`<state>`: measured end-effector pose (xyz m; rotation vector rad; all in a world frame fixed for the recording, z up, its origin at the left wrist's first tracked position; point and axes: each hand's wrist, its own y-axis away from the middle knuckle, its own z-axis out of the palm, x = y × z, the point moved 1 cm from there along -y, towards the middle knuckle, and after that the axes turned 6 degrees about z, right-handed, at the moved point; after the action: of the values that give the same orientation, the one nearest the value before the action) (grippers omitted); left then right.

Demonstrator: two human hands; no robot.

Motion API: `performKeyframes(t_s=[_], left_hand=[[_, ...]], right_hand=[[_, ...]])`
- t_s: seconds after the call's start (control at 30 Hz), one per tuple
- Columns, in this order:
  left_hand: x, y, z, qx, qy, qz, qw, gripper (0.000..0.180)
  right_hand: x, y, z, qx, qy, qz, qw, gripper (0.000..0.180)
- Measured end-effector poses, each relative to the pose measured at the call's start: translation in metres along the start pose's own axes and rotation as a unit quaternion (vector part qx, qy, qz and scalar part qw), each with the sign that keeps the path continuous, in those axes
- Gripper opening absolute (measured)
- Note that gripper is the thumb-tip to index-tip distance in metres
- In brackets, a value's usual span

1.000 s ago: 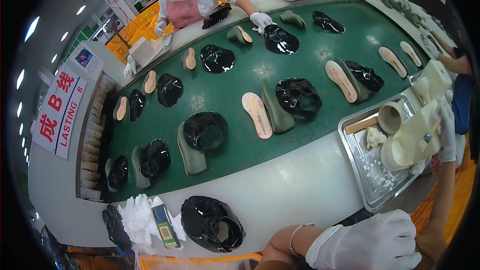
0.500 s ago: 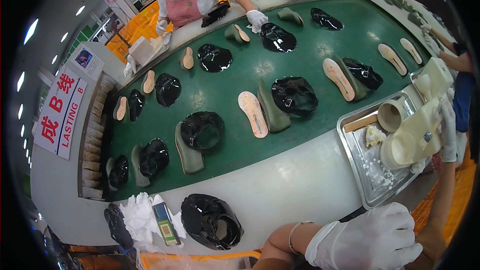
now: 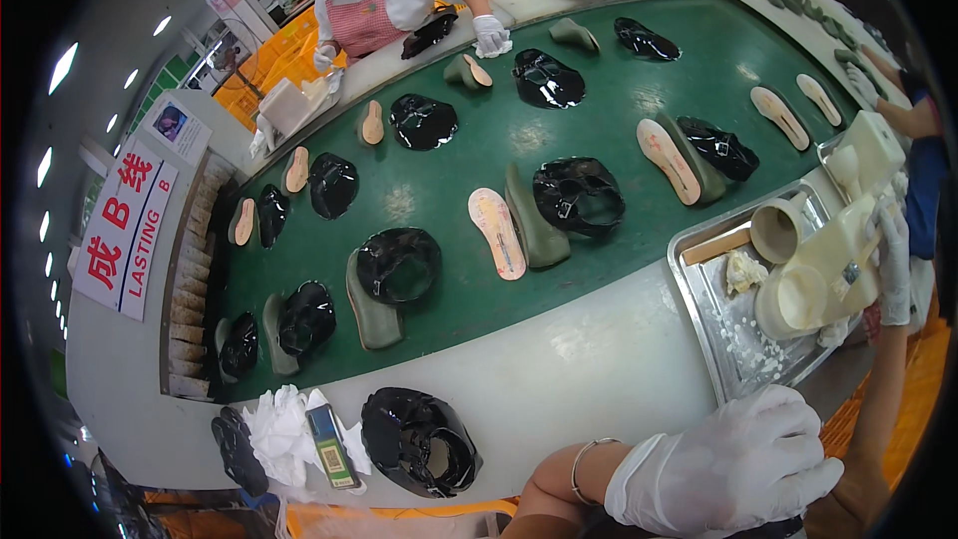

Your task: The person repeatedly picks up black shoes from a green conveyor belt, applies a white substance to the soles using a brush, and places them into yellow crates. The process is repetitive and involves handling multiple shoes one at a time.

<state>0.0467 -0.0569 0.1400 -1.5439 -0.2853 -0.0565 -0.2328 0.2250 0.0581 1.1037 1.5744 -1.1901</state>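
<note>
My left hand (image 3: 723,464), in a white glove with a bracelet at the wrist, lies at the lower right. Its fingers are curled and pressed together, close to my right arm; what is under them is hidden. My right hand (image 3: 891,260), also gloved, is near the right rim beside a metal tray (image 3: 714,359); its fingers do not show clearly. In the tray stand a beige cup (image 3: 776,230), a white tub (image 3: 793,301), a wooden-handled tool (image 3: 717,247) and white scraps. A black glossy shoe upper (image 3: 399,439) rests on the near ledge.
A green conveyor belt (image 3: 449,339) carries several shoe uppers, green lasts (image 3: 534,230) and pale insoles (image 3: 496,235). A phone (image 3: 331,449) lies by white cloths (image 3: 279,434). Across the belt a co-worker's gloved hand (image 3: 491,35) holds a white cloth; another co-worker's arm (image 3: 903,120) is at right.
The pieces on the belt have shifted slightly left. The co-worker's hand across the belt has moved left, away from a black upper. My left hand has dipped a little toward the left.
</note>
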Motion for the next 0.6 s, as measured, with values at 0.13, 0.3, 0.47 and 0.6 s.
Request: performKeyframes(t_s=[0.13,0.3,0.47,0.6], left_hand=[[0.001,-0.004,-0.003,-0.012,-0.013,0.004,1.000,0.020],[0.000,-0.008,-0.006,-0.011,-0.015,0.006,1.000,0.020],[0.000,-0.005,-0.002,0.014,-0.013,0.000,1.000,0.018],[0.002,-0.009,-0.010,-0.019,-0.007,-0.007,1.000,0.019]], right_hand=[[0.007,-0.003,-0.001,0.002,0.006,-0.029,1.000,0.016],[-0.007,0.004,0.003,-0.007,0.006,0.029,1.000,0.017],[0.004,0.000,0.002,0.026,-0.022,-0.018,0.999,0.017],[-0.013,0.004,0.000,-0.046,-0.041,0.055,0.997,0.013]])
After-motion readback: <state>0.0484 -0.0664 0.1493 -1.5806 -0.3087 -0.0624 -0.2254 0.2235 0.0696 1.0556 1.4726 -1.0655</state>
